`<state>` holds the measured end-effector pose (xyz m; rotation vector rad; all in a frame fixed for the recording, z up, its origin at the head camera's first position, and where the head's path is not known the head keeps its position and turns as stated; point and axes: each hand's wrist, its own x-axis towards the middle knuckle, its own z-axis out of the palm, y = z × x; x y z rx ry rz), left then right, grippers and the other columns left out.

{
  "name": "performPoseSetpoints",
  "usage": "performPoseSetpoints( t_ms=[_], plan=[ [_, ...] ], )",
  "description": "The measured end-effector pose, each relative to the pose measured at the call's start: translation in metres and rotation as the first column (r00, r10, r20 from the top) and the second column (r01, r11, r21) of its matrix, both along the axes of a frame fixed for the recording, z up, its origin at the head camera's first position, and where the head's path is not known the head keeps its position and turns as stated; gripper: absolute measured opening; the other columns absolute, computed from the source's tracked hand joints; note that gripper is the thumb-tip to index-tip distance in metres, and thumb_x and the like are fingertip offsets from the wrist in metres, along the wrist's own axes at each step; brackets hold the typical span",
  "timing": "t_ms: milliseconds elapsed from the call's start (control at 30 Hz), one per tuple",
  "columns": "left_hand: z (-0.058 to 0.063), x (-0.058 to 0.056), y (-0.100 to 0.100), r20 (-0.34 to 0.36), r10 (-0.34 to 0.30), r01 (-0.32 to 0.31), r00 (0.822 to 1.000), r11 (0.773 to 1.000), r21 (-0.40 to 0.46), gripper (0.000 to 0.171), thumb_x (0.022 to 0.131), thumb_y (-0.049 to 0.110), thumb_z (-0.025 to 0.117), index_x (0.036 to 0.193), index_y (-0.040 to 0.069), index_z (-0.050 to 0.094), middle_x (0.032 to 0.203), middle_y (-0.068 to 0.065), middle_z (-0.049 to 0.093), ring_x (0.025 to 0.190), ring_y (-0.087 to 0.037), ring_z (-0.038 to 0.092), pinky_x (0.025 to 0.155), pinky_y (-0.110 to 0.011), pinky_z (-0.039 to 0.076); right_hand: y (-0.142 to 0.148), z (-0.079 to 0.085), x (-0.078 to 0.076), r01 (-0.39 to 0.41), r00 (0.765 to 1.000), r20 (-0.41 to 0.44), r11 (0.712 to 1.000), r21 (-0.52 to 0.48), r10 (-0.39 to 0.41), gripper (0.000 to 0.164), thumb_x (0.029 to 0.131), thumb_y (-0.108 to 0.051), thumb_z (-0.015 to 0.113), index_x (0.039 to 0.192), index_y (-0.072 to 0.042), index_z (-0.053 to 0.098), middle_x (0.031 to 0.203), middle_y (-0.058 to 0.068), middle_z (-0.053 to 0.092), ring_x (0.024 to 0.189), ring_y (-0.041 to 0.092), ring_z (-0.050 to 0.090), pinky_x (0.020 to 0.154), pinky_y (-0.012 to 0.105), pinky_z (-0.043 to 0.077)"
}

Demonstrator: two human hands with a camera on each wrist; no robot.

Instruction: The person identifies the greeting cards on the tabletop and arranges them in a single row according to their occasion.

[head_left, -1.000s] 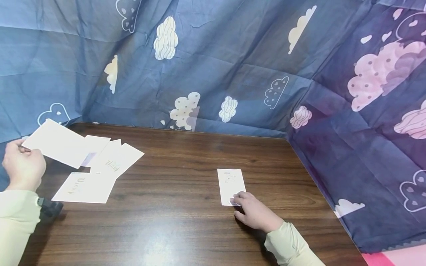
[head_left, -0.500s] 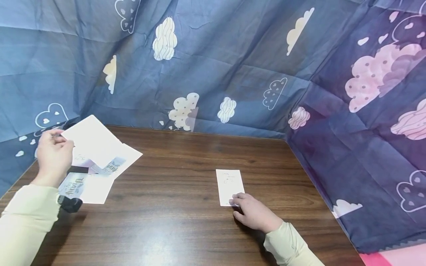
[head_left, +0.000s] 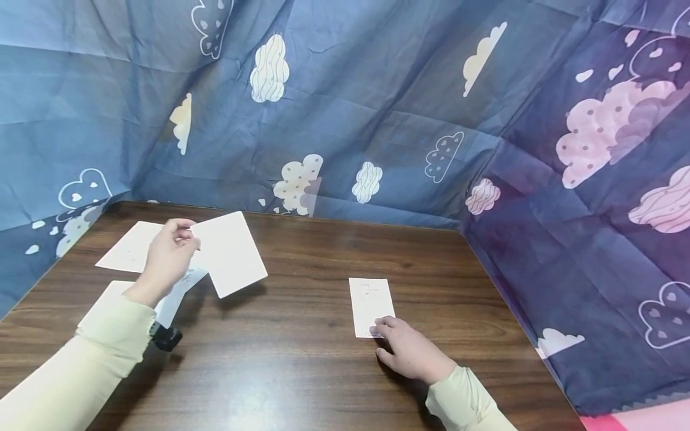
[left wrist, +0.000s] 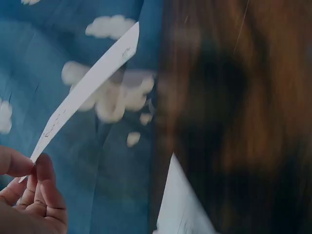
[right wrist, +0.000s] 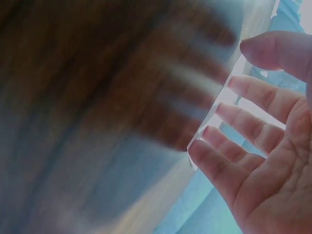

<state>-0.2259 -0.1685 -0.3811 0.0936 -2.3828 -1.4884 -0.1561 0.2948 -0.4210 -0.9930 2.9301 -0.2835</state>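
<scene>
My left hand [head_left: 168, 254] pinches one edge of a white card [head_left: 230, 254] between thumb and fingers and holds it above the table's left half. In the left wrist view that card [left wrist: 87, 90] shows nearly edge-on, with faint writing on it. Below the left arm lie several more white cards [head_left: 126, 248], partly hidden by the hand and sleeve. My right hand [head_left: 412, 350] rests with extended fingertips on the lower end of another white card [head_left: 369, 302], which lies flat and bears small writing. The right wrist view shows those fingers [right wrist: 253, 131] spread along the card's edge.
The dark wood table [head_left: 302, 335] ends at the back against a blue cloth [head_left: 334, 108] printed with clouds. More of this cloth hangs along the right side. A small black device [head_left: 166, 338] sits at the left wrist.
My left hand has carried its card rightward from the table's left edge, past the other cards. The right hand and its card have stayed in place.
</scene>
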Motion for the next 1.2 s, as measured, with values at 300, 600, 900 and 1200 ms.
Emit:
performPoseSetpoints(
  t_ms=[300,600,900,1200],
  plan=[
    [-0.017,-0.009,0.048,0.068,-0.172,0.17,0.983,0.985,0.034,0.037,0.096,0.0,0.053,0.132,-0.008,0.051,0.102,-0.013,0.056,0.089,-0.021,0.056,0.071,-0.024,0.047,-0.001,-0.002,0.001,-0.01,0.999,-0.034,1.0,-0.008,0.009,0.032,0.09,-0.01,0.07,0.119,0.003,0.068,0.122,0.02,0.064,0.114,0.037,0.063,0.099,0.051,0.05],
    [-0.03,-0.011,0.083,0.146,-0.277,0.274,0.95,0.961,0.046,0.035,0.099,0.003,0.054,0.133,-0.005,0.052,0.102,-0.012,0.06,0.093,-0.024,0.058,0.083,-0.037,0.048,-0.002,-0.002,0.001,-0.007,1.0,-0.023,1.0,-0.005,0.007,0.031,0.09,-0.011,0.07,0.119,0.003,0.068,0.123,0.021,0.064,0.115,0.037,0.063,0.1,0.051,0.049],
    [-0.045,-0.015,0.112,0.163,-0.339,0.335,0.927,0.941,0.052,0.031,0.098,0.003,0.056,0.128,-0.003,0.055,0.097,-0.008,0.058,0.086,-0.023,0.055,0.079,-0.036,0.046,-0.002,0.002,0.001,0.029,0.999,0.036,1.0,-0.008,-0.029,0.031,0.093,-0.011,0.069,0.12,0.003,0.068,0.127,0.022,0.063,0.12,0.039,0.061,0.102,0.053,0.047],
    [-0.056,-0.017,0.136,0.203,-0.378,0.376,0.903,0.925,0.049,0.032,0.095,-0.002,0.056,0.127,-0.006,0.056,0.088,-0.006,0.055,0.071,-0.016,0.051,0.066,-0.03,0.044,-0.001,0.002,0.002,0.007,1.0,0.008,1.0,-0.005,-0.007,0.031,0.093,-0.012,0.069,0.12,0.003,0.068,0.125,0.021,0.064,0.117,0.038,0.062,0.101,0.052,0.048]
  ],
)
